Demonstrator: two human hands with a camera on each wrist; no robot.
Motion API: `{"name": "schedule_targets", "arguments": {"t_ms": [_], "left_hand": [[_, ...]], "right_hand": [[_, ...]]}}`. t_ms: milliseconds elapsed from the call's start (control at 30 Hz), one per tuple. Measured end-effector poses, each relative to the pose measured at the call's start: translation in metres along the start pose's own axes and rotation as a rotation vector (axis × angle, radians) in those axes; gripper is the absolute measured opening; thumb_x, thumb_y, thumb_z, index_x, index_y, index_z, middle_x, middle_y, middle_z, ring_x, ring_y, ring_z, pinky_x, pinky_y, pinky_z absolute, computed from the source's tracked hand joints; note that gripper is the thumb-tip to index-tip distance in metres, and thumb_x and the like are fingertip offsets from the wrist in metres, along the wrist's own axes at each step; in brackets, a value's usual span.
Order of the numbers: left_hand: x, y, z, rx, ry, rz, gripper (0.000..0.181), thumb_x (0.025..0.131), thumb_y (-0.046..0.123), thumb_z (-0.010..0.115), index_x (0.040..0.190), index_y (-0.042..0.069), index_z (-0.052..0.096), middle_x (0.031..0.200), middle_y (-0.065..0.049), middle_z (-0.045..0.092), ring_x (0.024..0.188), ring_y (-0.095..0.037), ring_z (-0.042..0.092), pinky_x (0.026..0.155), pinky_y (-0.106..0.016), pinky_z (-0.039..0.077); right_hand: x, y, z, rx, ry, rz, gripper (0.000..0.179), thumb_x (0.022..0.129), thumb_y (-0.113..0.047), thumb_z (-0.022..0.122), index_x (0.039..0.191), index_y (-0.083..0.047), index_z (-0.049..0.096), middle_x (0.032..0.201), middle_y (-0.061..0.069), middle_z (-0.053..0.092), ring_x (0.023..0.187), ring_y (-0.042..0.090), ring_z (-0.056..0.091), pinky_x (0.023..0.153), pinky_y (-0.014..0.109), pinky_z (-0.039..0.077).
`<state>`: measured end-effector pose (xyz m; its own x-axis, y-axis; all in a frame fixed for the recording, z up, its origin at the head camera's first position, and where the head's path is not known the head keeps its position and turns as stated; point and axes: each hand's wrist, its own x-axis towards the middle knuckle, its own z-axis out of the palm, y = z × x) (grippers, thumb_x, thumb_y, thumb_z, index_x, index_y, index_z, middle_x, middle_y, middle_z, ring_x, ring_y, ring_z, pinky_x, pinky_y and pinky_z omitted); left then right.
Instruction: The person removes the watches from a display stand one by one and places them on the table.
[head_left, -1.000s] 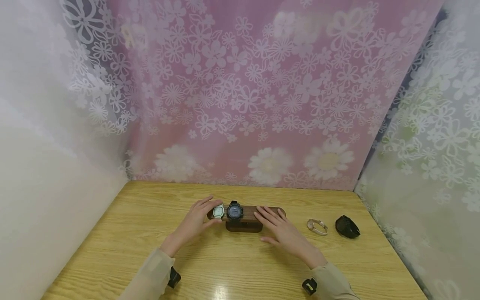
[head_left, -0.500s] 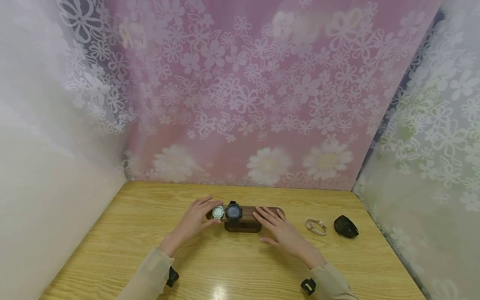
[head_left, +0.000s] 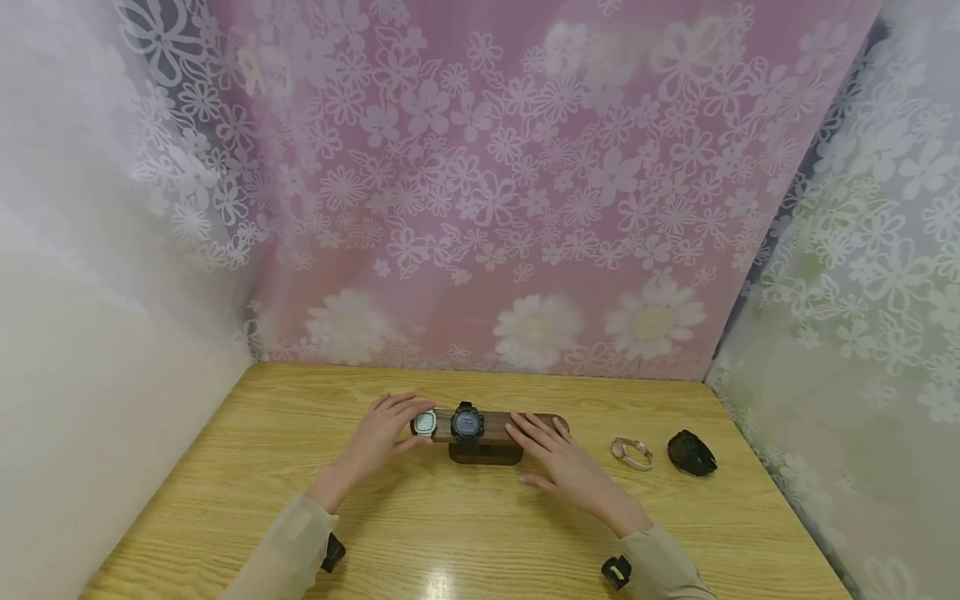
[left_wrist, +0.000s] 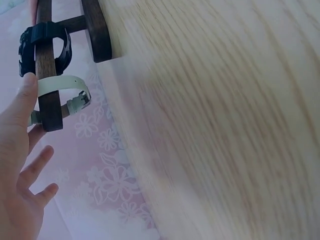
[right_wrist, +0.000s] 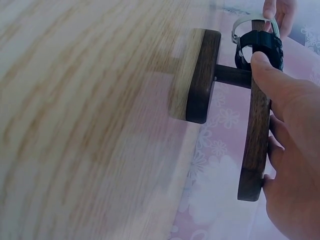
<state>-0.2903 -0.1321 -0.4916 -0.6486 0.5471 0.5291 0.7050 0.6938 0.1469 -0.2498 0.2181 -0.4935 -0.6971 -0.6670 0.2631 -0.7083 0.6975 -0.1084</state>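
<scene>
A pale green wristwatch point(head_left: 425, 423) is strapped round the left end of a dark wooden watch stand point(head_left: 498, 426). My left hand point(head_left: 378, 435) pinches this watch between thumb and fingers; in the left wrist view its buckled strap point(left_wrist: 80, 100) hangs below the bar. Beside it, a black wristwatch point(head_left: 467, 423) sits round the bar, apart from the pale one. The fingers of my right hand point(head_left: 566, 462) lie fairly straight across the bar's right part. Its thumb point(right_wrist: 265, 67) is on the near side, and contact with the bar cannot be told.
On the wooden table point(head_left: 450, 525), right of the stand, lie a rose-gold wristwatch point(head_left: 632, 453) and a black wristwatch with its strap closed point(head_left: 692, 453). A pink flowered curtain point(head_left: 487, 208) hangs behind the table, with pale sheets on both sides.
My left hand has slid the pale green watch left along the bar, widening its gap from the black watch. My right hand has stayed on the bar.
</scene>
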Motion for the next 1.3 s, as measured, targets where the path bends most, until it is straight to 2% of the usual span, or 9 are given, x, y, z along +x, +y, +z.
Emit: {"name": "schedule_targets", "arguments": {"t_ms": [167, 333, 467, 667, 833, 900, 1000, 1100, 1300], "left_hand": [[-0.005, -0.005, -0.004, -0.002, 0.036, 0.016, 0.06, 0.082, 0.033, 0.082, 0.134, 0.008, 0.065, 0.129, -0.015, 0.068, 0.123, -0.037, 0.061, 0.11, -0.063, 0.039], [-0.01, -0.013, -0.01, 0.057, 0.083, 0.036, 0.059, 0.079, 0.034, 0.085, 0.13, 0.007, 0.068, 0.122, -0.012, 0.072, 0.118, -0.036, 0.064, 0.106, -0.061, 0.044], [-0.016, -0.019, -0.017, 0.068, 0.113, 0.013, 0.059, 0.078, 0.031, 0.087, 0.128, 0.007, 0.068, 0.121, -0.012, 0.072, 0.116, -0.036, 0.065, 0.106, -0.061, 0.044], [-0.027, -0.027, -0.028, 0.074, 0.118, -0.06, 0.06, 0.079, 0.031, 0.086, 0.132, 0.01, 0.066, 0.125, -0.013, 0.07, 0.119, -0.036, 0.063, 0.11, -0.06, 0.041], [-0.037, -0.035, -0.036, 0.1, 0.143, -0.071, 0.061, 0.079, 0.034, 0.086, 0.133, 0.011, 0.066, 0.123, -0.013, 0.071, 0.117, -0.036, 0.064, 0.107, -0.06, 0.043], [-0.04, -0.038, -0.039, 0.114, 0.154, -0.065, 0.06, 0.082, 0.041, 0.081, 0.132, 0.01, 0.067, 0.122, -0.013, 0.072, 0.116, -0.036, 0.065, 0.105, -0.06, 0.044], [-0.045, -0.042, -0.043, 0.135, 0.166, -0.059, 0.061, 0.09, 0.055, 0.066, 0.13, 0.009, 0.068, 0.12, -0.013, 0.073, 0.114, -0.036, 0.065, 0.103, -0.061, 0.046], [-0.05, -0.046, -0.048, 0.153, 0.166, -0.062, 0.064, 0.091, 0.06, 0.057, 0.127, 0.008, 0.069, 0.118, -0.013, 0.073, 0.112, -0.036, 0.066, 0.1, -0.062, 0.047], [-0.061, -0.052, -0.061, 0.188, 0.098, -0.11, 0.061, 0.078, 0.037, 0.084, 0.129, 0.008, 0.068, 0.118, -0.015, 0.073, 0.111, -0.038, 0.066, 0.1, -0.064, 0.047]], "right_hand": [[0.0, -0.001, -0.001, 0.009, -0.007, 0.006, 0.081, 0.093, -0.035, 0.073, 0.16, -0.011, 0.032, 0.167, 0.012, 0.026, 0.153, 0.035, 0.023, 0.12, 0.065, 0.018], [-0.001, -0.002, -0.003, 0.028, -0.002, 0.008, 0.081, 0.094, -0.033, 0.073, 0.16, -0.011, 0.033, 0.167, 0.009, 0.023, 0.152, 0.036, 0.025, 0.121, 0.064, 0.017], [-0.001, -0.002, -0.003, 0.027, 0.001, 0.007, 0.081, 0.093, -0.033, 0.073, 0.16, -0.011, 0.033, 0.167, 0.008, 0.023, 0.152, 0.037, 0.026, 0.121, 0.064, 0.018], [0.0, -0.001, -0.002, 0.021, 0.009, 0.005, 0.081, 0.093, -0.034, 0.074, 0.159, -0.011, 0.034, 0.166, 0.009, 0.026, 0.152, 0.034, 0.025, 0.121, 0.064, 0.018], [0.0, 0.0, -0.001, 0.017, 0.008, -0.002, 0.08, 0.093, -0.035, 0.073, 0.159, -0.011, 0.034, 0.166, 0.012, 0.028, 0.152, 0.035, 0.026, 0.12, 0.065, 0.019], [0.0, 0.0, 0.0, 0.017, 0.011, -0.007, 0.08, 0.093, -0.035, 0.073, 0.159, -0.011, 0.035, 0.165, 0.013, 0.029, 0.151, 0.037, 0.027, 0.12, 0.065, 0.02], [0.0, 0.0, 0.0, 0.018, 0.016, -0.007, 0.08, 0.093, -0.034, 0.074, 0.159, -0.01, 0.035, 0.165, 0.012, 0.028, 0.15, 0.038, 0.029, 0.119, 0.066, 0.02], [0.0, 0.0, 0.0, 0.022, 0.013, -0.002, 0.081, 0.093, -0.035, 0.073, 0.159, -0.011, 0.034, 0.166, 0.011, 0.027, 0.151, 0.036, 0.027, 0.12, 0.065, 0.019], [0.0, 0.002, 0.001, 0.004, 0.013, -0.009, 0.081, 0.093, -0.036, 0.073, 0.16, -0.011, 0.034, 0.166, 0.011, 0.027, 0.152, 0.034, 0.025, 0.119, 0.066, 0.02]]}}
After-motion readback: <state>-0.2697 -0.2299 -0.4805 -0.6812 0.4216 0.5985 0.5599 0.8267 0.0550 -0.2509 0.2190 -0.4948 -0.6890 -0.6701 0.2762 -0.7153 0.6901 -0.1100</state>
